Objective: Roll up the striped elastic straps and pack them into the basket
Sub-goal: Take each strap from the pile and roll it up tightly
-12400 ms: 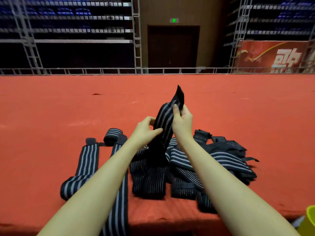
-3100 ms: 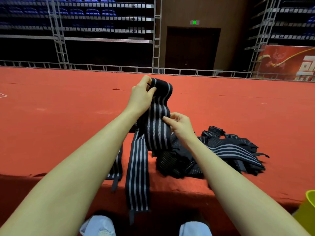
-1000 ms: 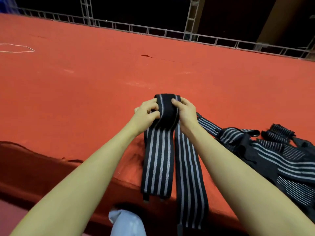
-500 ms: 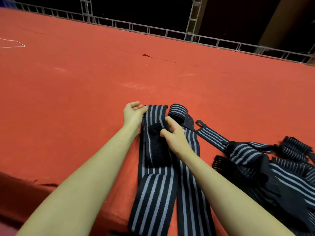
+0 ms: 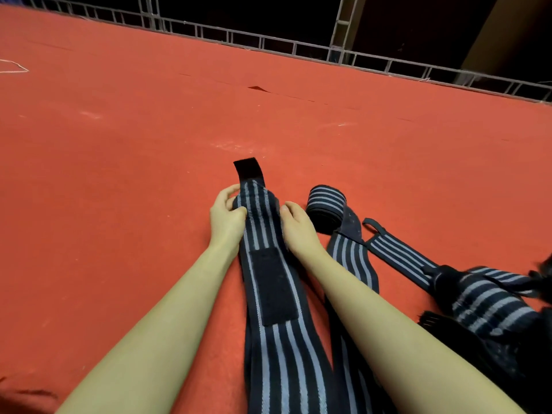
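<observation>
Two hands work on one striped strap point(image 5: 270, 282) that lies flat on the red carpet point(image 5: 119, 144), running from 6 o'clock toward the centre. The left hand point(image 5: 227, 218) pinches the left edge of its far end, the thumb on top and the fingers curled under. The right hand point(image 5: 294, 224) rests against the right edge of the same end; if it really grips cannot be told, because the fingers are hidden behind the strap. A plain black tab point(image 5: 248, 169) stands up past the hands at 12 o'clock, and a black fastening patch point(image 5: 273, 286) sits on the strap between the forearms.

One finished roll point(image 5: 327, 204) is just beside the right hand at 2 o'clock, its tail running down to a second flat strap point(image 5: 352, 264). The loose pile point(image 5: 493, 306) waits at 4 o'clock. No basket is visible.

The step seems to be the start of the rolling. To do it well, the person should fold the tab down first, keep both edges level so that the stripes stay aligned, and pull lightly while turning, so the roll becomes tight. If one side goes faster, the roll will probably become a cone and open again.
</observation>
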The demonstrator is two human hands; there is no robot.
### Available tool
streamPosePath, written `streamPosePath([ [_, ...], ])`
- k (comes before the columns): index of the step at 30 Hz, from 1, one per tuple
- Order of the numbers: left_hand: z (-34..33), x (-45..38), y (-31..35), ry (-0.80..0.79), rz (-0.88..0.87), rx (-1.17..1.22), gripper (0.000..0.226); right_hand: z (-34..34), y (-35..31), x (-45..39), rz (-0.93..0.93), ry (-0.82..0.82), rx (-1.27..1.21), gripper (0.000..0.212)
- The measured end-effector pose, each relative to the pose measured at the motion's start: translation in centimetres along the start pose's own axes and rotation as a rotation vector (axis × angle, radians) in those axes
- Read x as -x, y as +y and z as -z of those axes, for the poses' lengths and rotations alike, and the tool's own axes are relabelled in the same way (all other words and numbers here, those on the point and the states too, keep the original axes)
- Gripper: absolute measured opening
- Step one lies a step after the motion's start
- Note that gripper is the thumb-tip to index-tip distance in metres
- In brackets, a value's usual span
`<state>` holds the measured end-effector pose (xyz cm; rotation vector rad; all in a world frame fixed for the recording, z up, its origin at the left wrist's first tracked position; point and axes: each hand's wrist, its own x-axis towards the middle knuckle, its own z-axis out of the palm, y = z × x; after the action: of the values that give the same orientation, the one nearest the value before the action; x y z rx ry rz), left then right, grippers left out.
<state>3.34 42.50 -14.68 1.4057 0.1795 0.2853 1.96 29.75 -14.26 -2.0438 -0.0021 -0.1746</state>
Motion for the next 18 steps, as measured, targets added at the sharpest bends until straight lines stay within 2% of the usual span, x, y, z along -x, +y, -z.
streamPosePath([
  [7, -0.4, -1.1, -1.8, 0.077, -0.078, -0.045, 0.044, -1.4, 2.6, -4.1, 0.054, -0.008, 0.344, 0.027],
  [10, -0.7, -1.1, -1.9, 0.099, -0.119, -0.079, 0.037, -1.8, 2.5, -5.0, -0.027, -0.001, 0.389, 0.029],
  [12, -0.6, -1.3, -1.7, 0.108, -0.118, -0.050, 0.023, -1.9, 2.2, -5.5, -0.074, -0.019, 0.406, 0.035],
  [13, -0.6, -1.4, -1.7, 0.100, -0.114, -0.040, 0.014, -2.1, 2.3, -5.7, -0.085, -0.024, 0.402, 0.037],
  [14, -0.6, -1.4, -1.6, 0.091, -0.121, -0.047, 0.014, -2.2, 2.4, -5.7, -0.093, -0.016, 0.379, 0.037],
  [16, -0.6, -1.2, -1.7, 0.052, -0.152, -0.093, 0.030, -2.3, 2.5, -5.2, -0.077, 0.041, 0.278, 0.028],
  [18, -0.6, -0.9, -1.6, -0.029, -0.177, -0.116, 0.036, -2.2, 2.7, -4.6, -0.003, 0.116, 0.073, 0.016],
])
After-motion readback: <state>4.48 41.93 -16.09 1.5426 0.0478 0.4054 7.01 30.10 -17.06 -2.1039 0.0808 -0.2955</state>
